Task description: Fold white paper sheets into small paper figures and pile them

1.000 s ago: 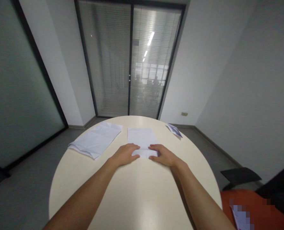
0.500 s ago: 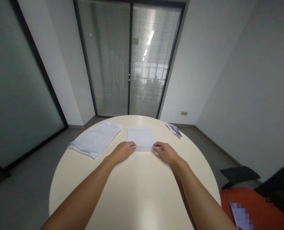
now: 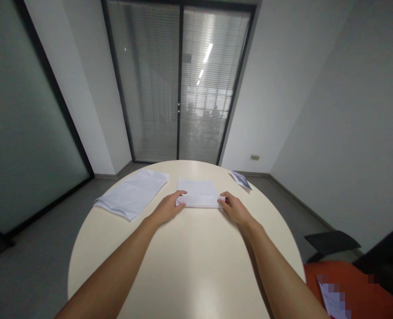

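Note:
A white sheet of paper [image 3: 198, 188] lies on the far half of the round table, with a strip folded over along its near edge. My left hand [image 3: 170, 207] is closed at the left end of that strip, its thumb in front and fingers over the paper. At the right end, my right hand [image 3: 236, 209] pinches the fold between thumb and curled fingers. To the left of my left hand rests a stack of creased white paper [image 3: 133, 192]. A small folded paper [image 3: 240, 180] stands beyond my right hand, near the table's edge.
The cream round table [image 3: 190, 261] stretches beneath both forearms. An orange chair [image 3: 359, 283] with a black armrest [image 3: 332, 241] stands at the lower right, partly blurred out, with papers on its seat. Glass doors with blinds [image 3: 199, 110] stand behind the table.
The folded strip on the near edge of the sheet has become wider. My right hand has shifted a little to the right and my left hand slightly to the left, both still at the paper.

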A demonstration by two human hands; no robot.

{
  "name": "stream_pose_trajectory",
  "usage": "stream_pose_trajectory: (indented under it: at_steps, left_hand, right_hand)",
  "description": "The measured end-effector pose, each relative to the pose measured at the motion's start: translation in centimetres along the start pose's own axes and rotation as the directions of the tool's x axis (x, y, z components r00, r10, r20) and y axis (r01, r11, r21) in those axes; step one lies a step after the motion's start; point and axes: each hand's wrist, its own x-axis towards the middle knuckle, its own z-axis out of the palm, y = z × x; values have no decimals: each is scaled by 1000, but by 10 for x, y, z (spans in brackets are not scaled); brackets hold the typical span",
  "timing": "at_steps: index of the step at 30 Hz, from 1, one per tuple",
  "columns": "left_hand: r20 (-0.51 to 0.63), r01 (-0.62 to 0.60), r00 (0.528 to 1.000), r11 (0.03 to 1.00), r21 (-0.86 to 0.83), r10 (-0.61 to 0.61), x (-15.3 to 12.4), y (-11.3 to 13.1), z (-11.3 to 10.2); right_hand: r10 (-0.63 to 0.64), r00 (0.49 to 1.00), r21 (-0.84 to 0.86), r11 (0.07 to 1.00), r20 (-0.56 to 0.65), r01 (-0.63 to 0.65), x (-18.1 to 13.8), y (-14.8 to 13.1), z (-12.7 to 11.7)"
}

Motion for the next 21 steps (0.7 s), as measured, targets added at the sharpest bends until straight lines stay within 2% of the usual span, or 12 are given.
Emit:
stream_pose_trajectory:
  at_steps: [13, 21]
  left_hand:
    - [-20, 80, 997, 997, 19, -80, 3, 4, 5]
    - [-55, 112, 992, 993, 30, -111, 5, 3, 8]
  right_hand:
    - [25, 1000, 9, 1000, -13, -25, -3, 3, 3]
    - [44, 999, 78, 996, -1, -43, -4, 3, 1]
